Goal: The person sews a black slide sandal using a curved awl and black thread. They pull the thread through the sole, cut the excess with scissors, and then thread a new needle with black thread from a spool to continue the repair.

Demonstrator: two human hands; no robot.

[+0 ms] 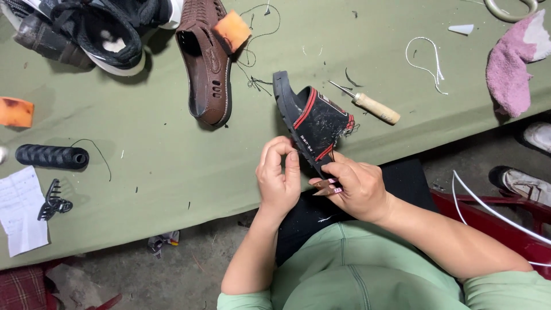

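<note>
Head view: the left hand (279, 179) is curled with the fingertips pinched together at the lower edge of the black slide sandal (313, 119), apparently on the strap edge or a fine thread there; what the pinch encloses cannot be told. The right hand (354, 186) is closed around the near end of the sandal's sole, thumb on top, fingers wrapped beneath. The sandal is black with red trim on the strap; it stands tilted on its side, half on the table edge and half over the person's lap. Its long axis runs from the hands up and to the left, away from the body, so the far end lies on the olive-green table cover (149, 149) and the near end sits between the two hands. Both hands touch the sandal; the right hand carries it, the left works at the strap. Just beyond the sandal, to the right, lies a wooden-handled awl (372, 105), its metal point towards the sandal and closer to the right hand. Further out: a brown woven sandal (208, 63), an orange sponge block (232, 30), dark sneakers (103, 28), a black ribbed handle (51, 156), a pink cloth (513, 63) and loose white cord (425, 57).
</note>
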